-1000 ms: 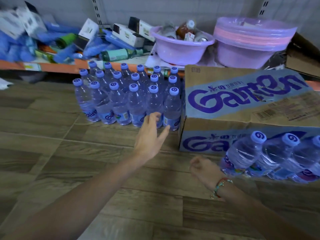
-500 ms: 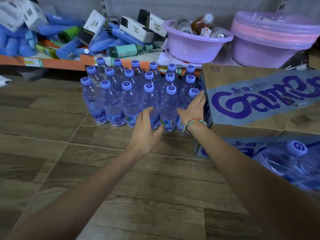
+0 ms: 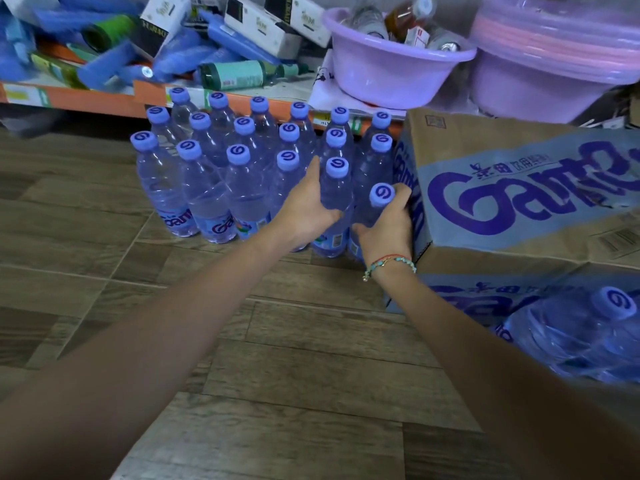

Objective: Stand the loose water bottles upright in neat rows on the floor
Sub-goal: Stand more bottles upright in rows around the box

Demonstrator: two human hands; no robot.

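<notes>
Now each grip round a front-row btl: left hand [image 3: 306, 211], right hand [image 3: 388, 230].

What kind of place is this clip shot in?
Probably a shop or its stockroom. An orange shelf with price-tag strips holds boxed goods, stacked purple basins sit unsold, and a printed shipping carton stands beside rows of water bottles on the floor.
</notes>
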